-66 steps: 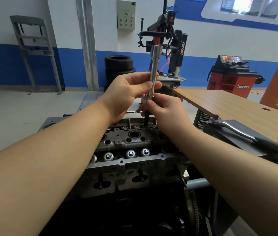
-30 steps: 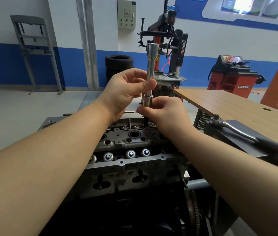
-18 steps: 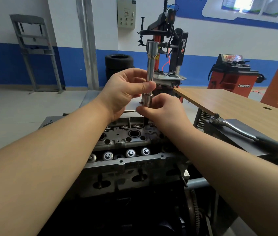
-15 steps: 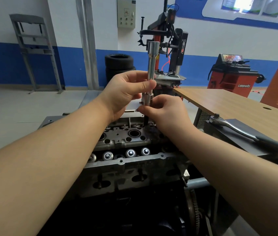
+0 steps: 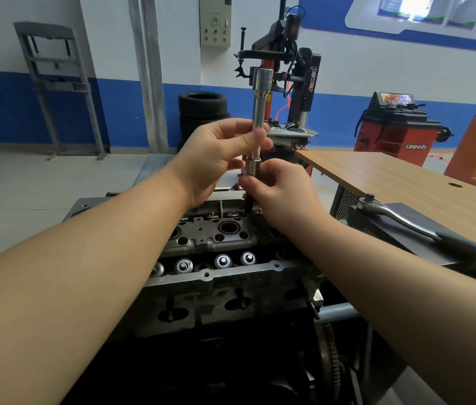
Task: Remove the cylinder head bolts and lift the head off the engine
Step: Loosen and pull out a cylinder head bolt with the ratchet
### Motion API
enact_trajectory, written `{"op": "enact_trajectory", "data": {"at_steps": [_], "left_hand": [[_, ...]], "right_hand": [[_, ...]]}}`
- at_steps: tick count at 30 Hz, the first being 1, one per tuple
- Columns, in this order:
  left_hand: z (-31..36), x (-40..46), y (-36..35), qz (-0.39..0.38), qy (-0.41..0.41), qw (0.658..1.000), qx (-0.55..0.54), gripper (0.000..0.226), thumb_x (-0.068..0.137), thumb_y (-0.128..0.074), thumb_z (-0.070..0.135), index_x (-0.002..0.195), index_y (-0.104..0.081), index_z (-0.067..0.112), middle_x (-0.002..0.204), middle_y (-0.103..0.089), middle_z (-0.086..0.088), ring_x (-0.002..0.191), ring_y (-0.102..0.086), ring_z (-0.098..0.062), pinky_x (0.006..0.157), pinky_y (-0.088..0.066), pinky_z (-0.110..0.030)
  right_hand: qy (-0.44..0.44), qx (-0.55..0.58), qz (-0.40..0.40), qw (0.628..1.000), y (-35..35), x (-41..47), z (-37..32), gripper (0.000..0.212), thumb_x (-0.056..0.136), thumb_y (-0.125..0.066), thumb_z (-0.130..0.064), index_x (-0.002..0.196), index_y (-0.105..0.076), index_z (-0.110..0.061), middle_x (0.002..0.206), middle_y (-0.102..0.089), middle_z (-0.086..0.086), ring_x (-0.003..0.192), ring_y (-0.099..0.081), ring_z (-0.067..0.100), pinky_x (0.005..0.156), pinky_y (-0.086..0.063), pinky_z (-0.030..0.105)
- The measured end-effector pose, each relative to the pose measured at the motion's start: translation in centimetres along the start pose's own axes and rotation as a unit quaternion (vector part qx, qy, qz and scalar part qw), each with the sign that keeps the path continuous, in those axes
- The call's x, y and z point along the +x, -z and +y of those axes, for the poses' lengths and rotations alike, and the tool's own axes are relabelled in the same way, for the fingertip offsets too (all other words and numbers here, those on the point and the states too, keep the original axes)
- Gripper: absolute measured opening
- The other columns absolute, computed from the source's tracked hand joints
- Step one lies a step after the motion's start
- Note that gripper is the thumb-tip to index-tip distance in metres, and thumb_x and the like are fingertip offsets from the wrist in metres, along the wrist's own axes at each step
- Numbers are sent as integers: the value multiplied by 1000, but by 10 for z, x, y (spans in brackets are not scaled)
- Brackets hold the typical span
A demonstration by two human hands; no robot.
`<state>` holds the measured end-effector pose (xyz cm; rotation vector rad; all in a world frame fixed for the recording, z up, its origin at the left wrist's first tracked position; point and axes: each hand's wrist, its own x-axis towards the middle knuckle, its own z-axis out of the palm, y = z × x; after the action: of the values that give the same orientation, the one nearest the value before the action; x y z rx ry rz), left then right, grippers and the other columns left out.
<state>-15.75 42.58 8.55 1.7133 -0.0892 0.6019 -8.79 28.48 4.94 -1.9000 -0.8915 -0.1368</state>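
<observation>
The grey cylinder head (image 5: 210,238) sits on the engine block in front of me, its valve tops and bolt holes showing. A long chrome extension bar (image 5: 260,106) with a socket (image 5: 252,166) at its lower end stands upright over the head's far right corner. My left hand (image 5: 219,153) grips the bar's middle between thumb and fingers. Just below, my right hand (image 5: 277,191) pinches the dark bolt shank (image 5: 247,204) under the socket. The shank runs down into the head.
A ratchet wrench (image 5: 423,226) lies on a dark tray at the right, beside a wooden table (image 5: 391,176). A flywheel ring gear (image 5: 330,363) shows at the engine's lower right. Stacked tyres (image 5: 201,112), a tyre changer (image 5: 289,68) and a red balancer (image 5: 391,127) stand behind.
The bar, socket and bolt have risen a little out of the head, then settled. Both hands kept their hold, shifting only slightly on the tool.
</observation>
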Motion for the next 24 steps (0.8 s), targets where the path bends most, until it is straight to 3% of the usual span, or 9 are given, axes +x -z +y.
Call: {"op": "enact_trajectory", "data": {"at_steps": [3,6,10,14,17,20,22,24], "left_hand": [[-2,0,1,-13,15,1000,-10,25,109,-55,14,128,-71,9,113,-80,-7,115,-73,-24,106,-55,-48],[0,-1,2,12,-7,1000,13,26,99,-68,16,122,-73,6,107,-80,-7,112,-74,-29,105,-55,-52],[3,-2,1,18,-22,1000,8,43,76,-84,25,113,-71,5,95,-74,-6,98,-71,-28,107,-49,-63],[0,-1,1,-26,9,999,-23,32,98,-67,30,122,-73,11,105,-78,-5,108,-71,-26,101,-56,-48],[-2,-1,1,-26,13,999,-22,27,107,-57,20,128,-71,10,110,-79,-8,114,-74,-27,96,-60,-40],[-1,-2,0,-3,-6,1000,-4,31,93,-72,24,119,-72,8,103,-79,-9,106,-75,-29,101,-57,-51],[1,-2,1,12,-16,1000,2,33,80,-81,26,107,-71,11,94,-76,-6,98,-71,-30,105,-51,-62],[1,-1,2,15,-15,1000,0,31,79,-83,27,104,-69,14,89,-73,-2,95,-69,-27,105,-49,-65]], "right_hand": [[4,21,-21,1000,3,-1,-1,12,103,-65,-27,104,-75,-20,87,-77,-5,85,-74,12,89,-60,47],[2,50,-32,998,3,-2,-3,10,98,-68,-27,105,-73,-21,90,-78,-2,88,-75,16,89,-61,49],[-23,26,0,999,2,-2,-5,33,84,-82,-48,96,-67,-20,88,-74,-2,83,-72,16,79,-62,45],[10,11,4,1000,3,-3,-3,19,93,-76,-37,100,-73,-19,87,-74,-3,83,-70,14,82,-59,43],[19,17,-14,1000,4,-3,-2,12,101,-67,-27,107,-75,-21,88,-76,-4,81,-70,9,81,-59,39],[9,36,-22,999,2,-1,-3,12,98,-68,-30,104,-73,-21,91,-77,1,87,-72,19,84,-60,47],[-5,31,-9,999,1,0,-4,24,90,-76,-43,102,-69,-24,90,-74,-4,84,-71,13,77,-60,40],[-16,17,11,1000,2,0,-2,32,85,-80,-50,94,-67,-23,84,-72,-5,79,-70,12,73,-59,38]]}}
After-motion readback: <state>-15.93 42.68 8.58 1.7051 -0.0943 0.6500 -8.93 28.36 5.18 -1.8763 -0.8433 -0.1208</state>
